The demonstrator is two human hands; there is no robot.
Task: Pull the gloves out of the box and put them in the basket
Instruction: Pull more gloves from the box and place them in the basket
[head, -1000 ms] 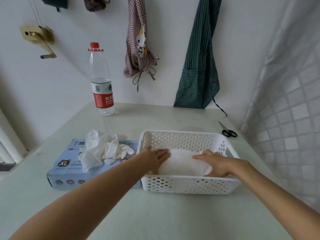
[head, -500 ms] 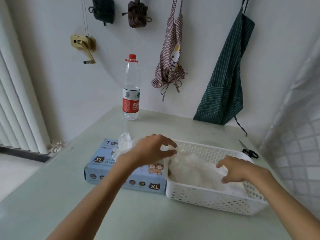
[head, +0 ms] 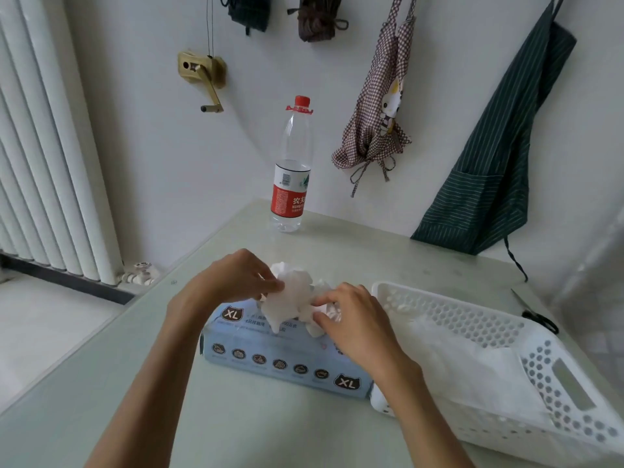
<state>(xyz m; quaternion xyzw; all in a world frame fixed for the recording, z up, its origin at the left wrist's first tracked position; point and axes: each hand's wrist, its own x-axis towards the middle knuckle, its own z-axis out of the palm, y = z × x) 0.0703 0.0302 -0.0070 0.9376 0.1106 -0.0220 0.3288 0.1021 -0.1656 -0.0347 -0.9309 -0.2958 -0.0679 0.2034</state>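
Grip: left hand [head: 233, 282] and right hand [head: 354, 319] both pinch the white gloves [head: 290, 298] bunched atop the blue XL box [head: 280, 352]. Pull straight up, pin the box down, then drop into the white basket [head: 553, 376] touching its right end.

A water bottle [head: 292, 167] with a red cap stands upright at the far edge of a pale table [head: 101, 383]. A checked apron [head: 378, 109] and a striped green apron [head: 499, 157] hang on the wall; scissors [head: 537, 315] lie at right

We read "XL" on the pale blue cardboard glove box [head: 270, 349], and "NONGFU" on the clear plastic bottle's red label [head: 289, 201].
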